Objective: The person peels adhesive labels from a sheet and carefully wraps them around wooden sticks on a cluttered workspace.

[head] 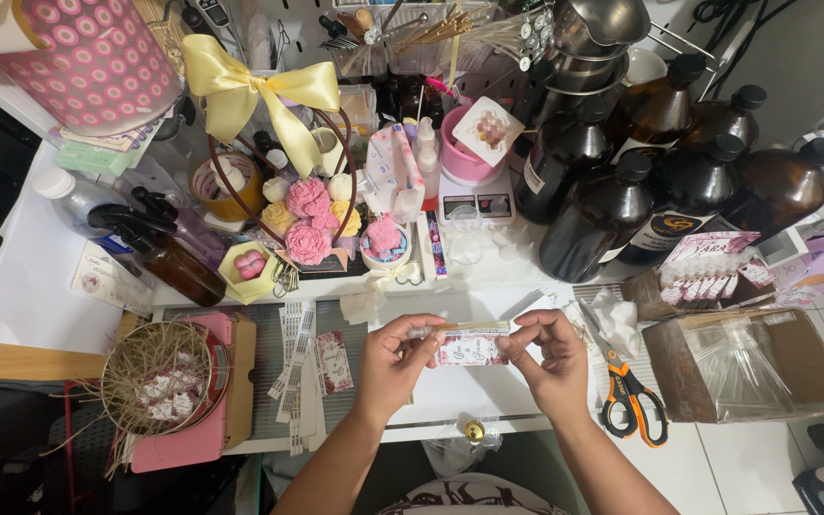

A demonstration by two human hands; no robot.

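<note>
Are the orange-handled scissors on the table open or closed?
Closed: the scissors lie flat beside the right hand, handles together, blades together.

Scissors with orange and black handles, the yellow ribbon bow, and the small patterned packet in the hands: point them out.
scissors (633, 399), head view, on the orange and black handles.
yellow ribbon bow (257, 88), head view, on its knot.
patterned packet (471, 349), head view, on its front face.

Two hands, the left hand (395, 362) and the right hand (547, 358), share one small pink printed label (470, 349) between them. Beyond the right hand stand six big brown bottles (595, 219) with black caps. Just right of the right hand lies one pair of orange-handled scissors (629, 393), and farther right one cardboard box (751, 367). Left of the left hand sits one round tin (156, 377) of straw. Beyond the left hand hangs one yellow bow (257, 91).
</note>
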